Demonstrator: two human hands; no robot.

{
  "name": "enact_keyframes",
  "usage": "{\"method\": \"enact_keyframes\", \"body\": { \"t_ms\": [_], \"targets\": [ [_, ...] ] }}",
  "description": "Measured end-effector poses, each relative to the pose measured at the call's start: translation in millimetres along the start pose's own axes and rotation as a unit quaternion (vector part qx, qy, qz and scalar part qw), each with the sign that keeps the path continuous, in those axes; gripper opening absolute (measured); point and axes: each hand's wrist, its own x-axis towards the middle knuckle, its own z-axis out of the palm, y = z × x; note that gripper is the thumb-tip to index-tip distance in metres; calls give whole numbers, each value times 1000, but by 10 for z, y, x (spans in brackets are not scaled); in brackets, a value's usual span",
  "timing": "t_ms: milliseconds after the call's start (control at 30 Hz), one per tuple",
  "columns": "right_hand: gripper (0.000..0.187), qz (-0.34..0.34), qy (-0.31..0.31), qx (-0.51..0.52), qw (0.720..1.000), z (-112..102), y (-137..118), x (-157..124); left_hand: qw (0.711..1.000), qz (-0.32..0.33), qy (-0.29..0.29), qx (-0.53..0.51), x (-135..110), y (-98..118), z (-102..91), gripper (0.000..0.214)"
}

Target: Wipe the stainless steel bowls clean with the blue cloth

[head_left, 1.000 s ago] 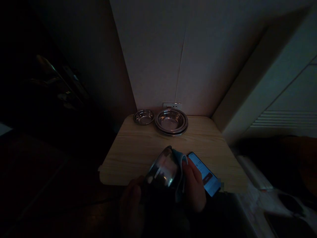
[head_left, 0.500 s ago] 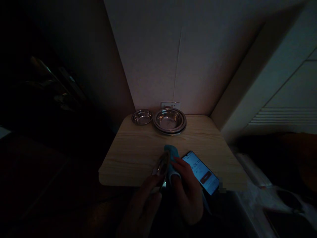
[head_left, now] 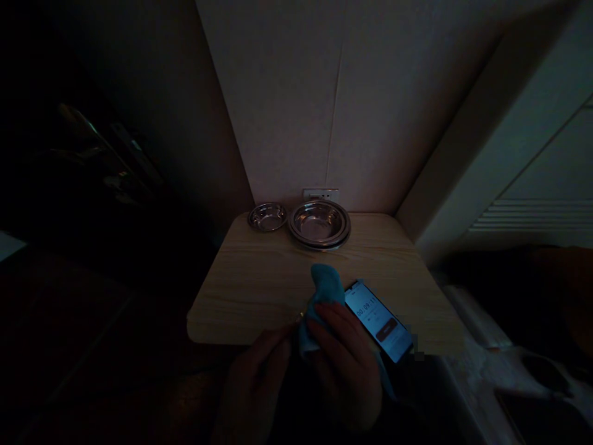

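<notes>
My right hand (head_left: 347,364) is wrapped round a blue cloth (head_left: 328,283), whose upper end sticks up past the fingers. Beside it, at the table's near edge, my left hand (head_left: 259,374) pinches the rim of a small metal bowl (head_left: 299,316). Only a thin glinting edge of that bowl shows; the cloth and right hand cover the rest. The cloth appears pressed against the bowl. Just right of my right hand lies a phone (head_left: 377,321) with a lit timer screen.
At the back of the wooden table (head_left: 250,284) stand a small metal bowl (head_left: 267,217) and a stack of larger metal bowls (head_left: 319,238). Behind them is a wall socket (head_left: 321,194). A door handle (head_left: 78,120) shows at the dark left.
The bowl in my left hand has turned, from its open side showing to just a sliver of edge. My right hand and the cloth have shifted over it.
</notes>
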Motion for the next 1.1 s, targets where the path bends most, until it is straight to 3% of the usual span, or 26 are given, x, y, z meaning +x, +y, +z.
{"method": "enact_keyframes", "body": {
  "t_ms": [67,267,467,600,733,900,1100],
  "targets": [
    [36,-21,-13,-7,1000,-58,7,104,1000,0,4,5,4,19,-57,27],
    [23,-93,-151,4,984,-282,141,447,1000,13,-20,0,58,140,-262,19],
    [21,-83,-256,89,959,-351,150,584,997,-7,-73,6,86,212,-282,22],
    [22,-59,-318,92,942,-348,63,652,998,-11,-56,-1,95,205,-240,24],
    [23,-20,-344,104,933,-448,211,619,998,-50,-45,11,106,193,-268,28],
    [25,41,-336,120,933,-532,336,595,994,-94,4,-61,149,172,-247,28],
    [25,28,-373,121,919,-409,166,754,991,-106,-54,-61,189,227,-156,25]
  ]
}}
